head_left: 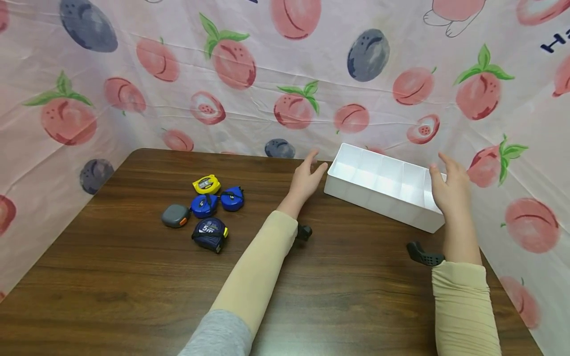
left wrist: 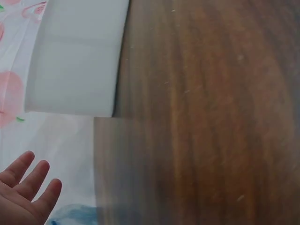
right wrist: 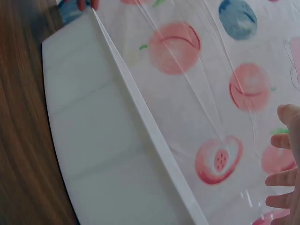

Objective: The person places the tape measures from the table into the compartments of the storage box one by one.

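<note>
A long white box (head_left: 383, 200) with inner dividers sits at an angle near the back right of the table. My left hand (head_left: 306, 182) is beside its left end, fingers spread. In the left wrist view a gap shows between the left hand (left wrist: 26, 194) and the box (left wrist: 75, 75). At the opposite end my right hand (head_left: 451, 193) partly covers the box's right corner, its fingers extended. The right wrist view has the right hand (right wrist: 286, 164) apart from the box (right wrist: 93, 103). Neither hand holds anything.
Several tape measures lie in a group on the left: a yellow one (head_left: 207, 184), two blue ones (head_left: 204, 205), a dark navy one (head_left: 210, 234) and a grey rounded one (head_left: 175, 216). A fruit-print cloth (head_left: 249, 113) hangs behind the brown wooden table (head_left: 347, 296) and along its sides.
</note>
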`<state>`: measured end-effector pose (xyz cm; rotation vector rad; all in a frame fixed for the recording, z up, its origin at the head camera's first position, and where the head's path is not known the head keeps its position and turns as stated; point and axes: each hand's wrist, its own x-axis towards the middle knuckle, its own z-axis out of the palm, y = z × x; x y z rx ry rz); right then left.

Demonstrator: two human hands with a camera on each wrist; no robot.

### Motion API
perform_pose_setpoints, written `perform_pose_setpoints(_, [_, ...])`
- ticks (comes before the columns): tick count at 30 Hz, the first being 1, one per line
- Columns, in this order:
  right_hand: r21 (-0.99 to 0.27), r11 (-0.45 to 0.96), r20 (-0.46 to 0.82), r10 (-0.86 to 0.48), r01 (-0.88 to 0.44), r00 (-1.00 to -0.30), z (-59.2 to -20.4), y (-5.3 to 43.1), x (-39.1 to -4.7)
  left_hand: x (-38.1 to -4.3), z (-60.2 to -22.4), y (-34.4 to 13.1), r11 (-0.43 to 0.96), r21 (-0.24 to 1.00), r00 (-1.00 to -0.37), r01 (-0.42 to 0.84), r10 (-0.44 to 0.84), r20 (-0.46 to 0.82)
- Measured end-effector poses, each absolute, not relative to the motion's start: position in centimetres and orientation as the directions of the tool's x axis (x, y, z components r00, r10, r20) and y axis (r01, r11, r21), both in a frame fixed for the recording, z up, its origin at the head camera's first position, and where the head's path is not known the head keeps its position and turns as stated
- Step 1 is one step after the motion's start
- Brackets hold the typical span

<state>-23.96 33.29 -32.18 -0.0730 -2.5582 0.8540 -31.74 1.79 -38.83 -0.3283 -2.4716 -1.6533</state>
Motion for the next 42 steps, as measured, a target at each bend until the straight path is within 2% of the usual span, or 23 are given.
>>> perform_pose_setpoints(10, [-0.666,0.745,0.340,0.256,-0.039,-0.905,-34.4,36.1,-22.8,-31.7,-40.3,2.9,0.248,0.939,-0.970,0.237,0.121,0.213])
perform_pose_setpoints(17, [-0.725,0.688,0.230,0.288,0.034,-0.930,-36.6,37.7,-22.1,-31.7,-40.9,4.0,0.195,0.961,-0.974,0.198,0.147,0.171])
perform_pose_setpoints(21, [-0.776,0.626,0.161,0.310,0.074,-0.937,-37.8,38.2,-21.8,-31.6,-41.1,4.6,0.173,0.967,-0.977,0.186,0.138,0.163])
perform_pose_setpoints(30, [-0.857,0.506,0.111,0.363,0.095,-0.925,-40.2,38.8,-21.8,-31.6,-41.4,5.1,0.169,0.971,-0.983,0.169,0.099,0.154])
perform_pose_setpoints(39, [-0.954,0.289,0.040,0.386,0.080,-0.922,-41.2,39.3,-21.6,-31.8,-42.2,5.3,0.163,0.977,-0.984,0.140,0.130,0.119])
perform_pose_setpoints(42, [-0.964,0.256,0.037,0.385,0.068,-0.922,-41.3,39.4,-21.5,-31.8,-42.2,5.3,0.163,0.978,-0.987,0.128,0.122,0.109])
